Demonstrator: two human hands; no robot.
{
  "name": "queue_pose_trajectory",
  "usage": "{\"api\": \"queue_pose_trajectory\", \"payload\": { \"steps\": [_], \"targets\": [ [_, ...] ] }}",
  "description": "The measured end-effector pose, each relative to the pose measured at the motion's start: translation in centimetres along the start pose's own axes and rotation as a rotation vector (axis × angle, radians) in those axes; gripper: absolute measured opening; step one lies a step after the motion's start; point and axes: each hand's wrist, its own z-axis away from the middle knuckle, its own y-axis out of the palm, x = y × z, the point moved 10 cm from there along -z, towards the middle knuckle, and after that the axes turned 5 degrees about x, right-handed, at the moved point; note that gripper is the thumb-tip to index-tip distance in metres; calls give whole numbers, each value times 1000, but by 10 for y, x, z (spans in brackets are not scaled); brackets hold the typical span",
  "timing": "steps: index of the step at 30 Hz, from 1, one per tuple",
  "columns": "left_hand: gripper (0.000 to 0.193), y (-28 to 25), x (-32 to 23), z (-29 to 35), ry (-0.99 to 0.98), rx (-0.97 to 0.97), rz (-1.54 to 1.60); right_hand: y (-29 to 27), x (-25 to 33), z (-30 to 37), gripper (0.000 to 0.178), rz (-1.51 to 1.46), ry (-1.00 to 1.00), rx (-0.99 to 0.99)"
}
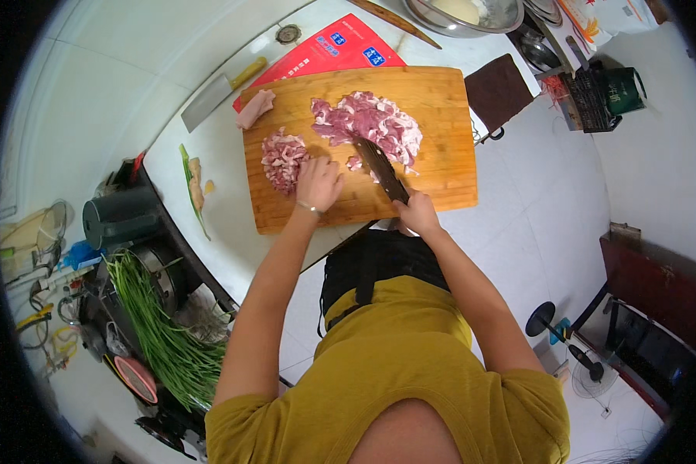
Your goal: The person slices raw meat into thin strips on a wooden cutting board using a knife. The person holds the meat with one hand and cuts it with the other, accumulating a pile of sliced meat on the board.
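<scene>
My right hand is closed round the handle of a kitchen knife. Its dark blade points away from me, with the tip at the near edge of a pile of sliced raw meat. My left hand is at the right side of a smaller pile of chopped meat, fingers a little apart and no object seen in them. Both piles lie on a wooden cutting board. A pale pink piece of meat sits at the board's far left corner. Small meat scraps lie beside the blade.
A cleaver with a yellow handle lies left of the board, by a red packet. Ginger and a green onion stalk are nearer. A metal bowl holds dough at the back. Long green stalks lie at left.
</scene>
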Motion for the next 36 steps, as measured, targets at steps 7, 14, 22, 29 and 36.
{"api": "queue_pose_trajectory", "payload": {
  "steps": [7,14,22,29,36],
  "targets": [
    [12,72,-18,-4,-48,133,11,-3,-5,4,26,-31,18,-50],
    [17,51,-9,51,-70,5,334,16,-10,-1,26,53,-5,-14],
    [12,96,31,49,-554,160,930,25,-3,-4,23,62,-53,-7],
    [14,71,56,55,-541,70,865,24,-9,-5,22,69,-39,-12],
    [24,77,39,54,-777,-71,1423,30,-5,0,22,133,36,-1]
  ]
}}
